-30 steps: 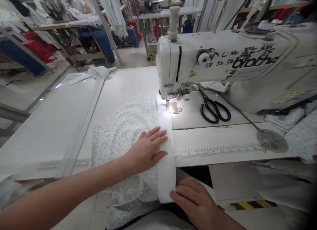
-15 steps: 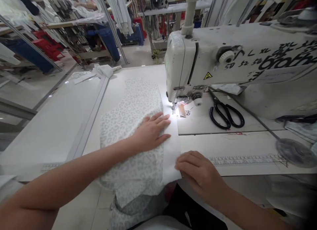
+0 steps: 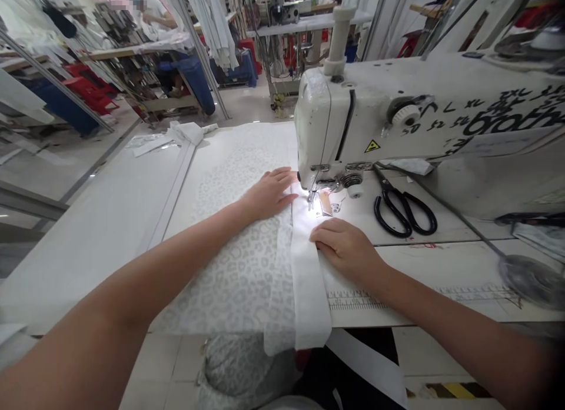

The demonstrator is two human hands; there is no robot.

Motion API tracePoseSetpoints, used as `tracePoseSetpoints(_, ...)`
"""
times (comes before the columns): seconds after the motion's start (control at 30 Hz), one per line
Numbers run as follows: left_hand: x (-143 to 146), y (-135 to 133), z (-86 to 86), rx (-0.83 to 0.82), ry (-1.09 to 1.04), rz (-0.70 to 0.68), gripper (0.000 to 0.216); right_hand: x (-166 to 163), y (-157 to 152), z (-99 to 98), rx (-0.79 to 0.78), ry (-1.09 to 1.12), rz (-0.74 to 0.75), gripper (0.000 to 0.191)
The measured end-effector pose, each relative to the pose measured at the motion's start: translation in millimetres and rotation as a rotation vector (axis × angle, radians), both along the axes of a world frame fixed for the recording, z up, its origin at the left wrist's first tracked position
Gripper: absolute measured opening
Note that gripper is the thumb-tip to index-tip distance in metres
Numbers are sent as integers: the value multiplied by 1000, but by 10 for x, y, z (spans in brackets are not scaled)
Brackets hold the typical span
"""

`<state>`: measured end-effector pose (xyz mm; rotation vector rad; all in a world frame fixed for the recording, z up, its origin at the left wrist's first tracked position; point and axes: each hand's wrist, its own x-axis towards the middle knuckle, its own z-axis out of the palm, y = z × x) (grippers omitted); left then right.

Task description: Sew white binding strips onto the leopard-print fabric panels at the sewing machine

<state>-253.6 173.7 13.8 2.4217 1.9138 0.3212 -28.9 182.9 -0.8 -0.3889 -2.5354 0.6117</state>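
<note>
Leopard-print fabric (image 3: 238,275) in pale grey lies across the table, with a white strip (image 3: 309,292) along its right edge. That edge runs under the lit needle area of a white sewing machine (image 3: 326,122). My left hand (image 3: 271,192) rests flat on the fabric just left of the needle, fingers stretched out. Close in front of the presser foot (image 3: 311,199), my right hand (image 3: 342,245) pinches the right edge of the white strip between thumb and fingers. The strip's near end reaches the table's front edge, and more printed fabric hangs below.
Black-handled scissors (image 3: 404,207) lie on the machine bed, right of the needle. A printed ruler scale (image 3: 357,300) runs along the table front. A clear round disc (image 3: 529,279) sits at the right. Bundled white cloth (image 3: 188,132) lies at the far left; another person (image 3: 154,16) sits behind.
The fabric and strip have moved away from me along the needle. Both hands have shifted forward, the right one now near the presser foot. More strip shows in front of it.
</note>
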Motion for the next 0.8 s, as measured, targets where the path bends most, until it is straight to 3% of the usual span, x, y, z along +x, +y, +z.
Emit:
tracePoseSetpoints(0.1,123,-230,21,49,-24,75,38,155,-178,35,34,23,-58,27)
tracePoseSetpoints(0.17,171,-548,12,-23,-74,128,45,396,-448,22,77,90,-58,30)
tracePoseSetpoints(0.23,104,-884,2,-140,-72,177,52,673,-771,-68,56,170,45,31)
tracePoseSetpoints(0.3,-56,-1147,14,-199,-21,233,56,894,-1065,-243,-75,182,105,30)
tracePoseSetpoints(0.4,-197,-1381,84,-102,79,276,62,1004,-1331,-577,-480,87,-91,28)
tracePoseSetpoints(0.43,-156,-1440,109,-74,115,195,63,984,-1368,-675,-638,62,-168,27)
tracePoseSetpoints(0.5,71,-1558,133,-83,186,-128,63,891,-1390,-816,-923,78,-234,26)
tracePoseSetpoints(0.57,403,-1671,102,-105,246,-438,58,772,-1383,-878,-1141,176,-182,29)
tracePoseSetpoints(0.6,566,-1714,70,-73,266,-509,54,717,-1382,-885,-1231,231,-128,32)
tracePoseSetpoints(0.7,891,-1758,-15,120,235,-523,41,608,-1422,-859,-1415,349,24,37)
tracePoseSetpoints(0.8,956,-1761,3,213,56,-518,25,595,-1514,-790,-1487,332,51,36)
